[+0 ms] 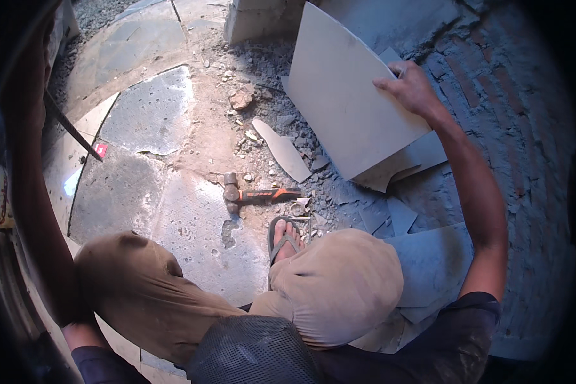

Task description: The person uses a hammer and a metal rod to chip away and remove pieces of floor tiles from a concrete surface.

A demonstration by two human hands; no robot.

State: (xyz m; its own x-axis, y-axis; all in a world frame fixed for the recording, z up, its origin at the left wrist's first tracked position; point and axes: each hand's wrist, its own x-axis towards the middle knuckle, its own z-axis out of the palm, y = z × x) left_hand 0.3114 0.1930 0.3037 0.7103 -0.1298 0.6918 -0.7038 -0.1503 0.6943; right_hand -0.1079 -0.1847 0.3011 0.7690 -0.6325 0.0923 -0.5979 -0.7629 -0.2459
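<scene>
Tile (345, 96) dominates the upper right of the head view: a large, pale, flat sheet, tilted above loose tile pieces (422, 155). We clamp it by its right edge in our right hand (411, 93), with the thumb on the near face and the fingers wrapped behind. This edge grip presumably leaves most of the face uncovered and lets the wrist set the tilt. We cannot tell whether the lower corner bears on the pieces beneath; if it does, they probably take part of the weight.

Our left hand (29, 89) is well apart from the right, in deep shadow at the upper-left rim. A dark metal rod (73, 125) slants down from it, its lower end just beside a small red object (100, 149). We cannot tell how firmly the fingers close on the rod.

A hammer (256, 195) with an orange-and-black handle lies on the ground just beyond our sandalled foot (287, 237). Its handle points rightward, a position likely convenient for the right hand. A curved shard (281, 150) lies on the rubble between hammer and tile. Our bent knees are spread, presumably to leave room between them and the brick wall (486, 96) on the right.
</scene>
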